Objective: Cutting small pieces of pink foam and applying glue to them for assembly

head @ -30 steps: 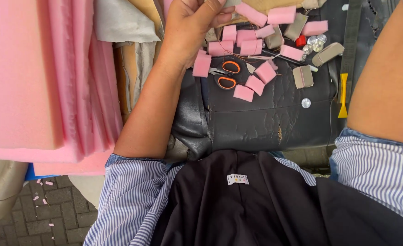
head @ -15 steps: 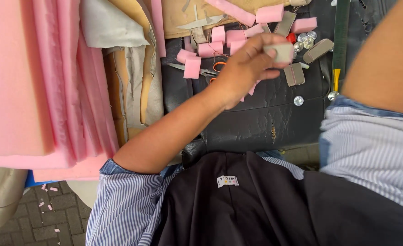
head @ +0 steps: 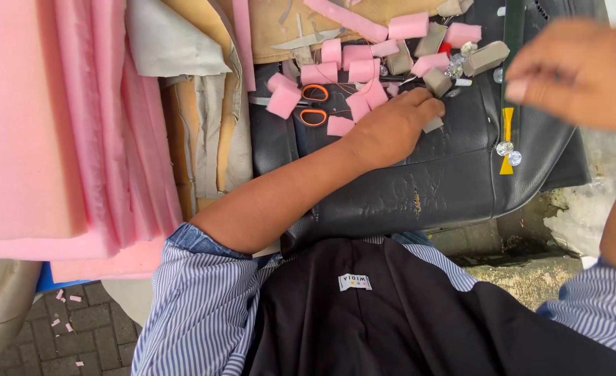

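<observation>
The left hand (head: 391, 125) lies knuckles-up on the black seat (head: 419, 188), fingers curled over a grey foam block (head: 433, 124). It has come down since a moment ago. The right hand (head: 580, 73), blurred, hangs loosely spread.

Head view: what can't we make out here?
- Left hand: its fingertips curl down among the foam pieces on the black seat cushion, so whether they grip anything is hidden.
- Right hand: motion-blurred and cut off by the right edge; fingers unclear.
- Orange-handled scissors: blades partly covered by a pink foam block.
- Small shiny beads: too small to identify.
</observation>
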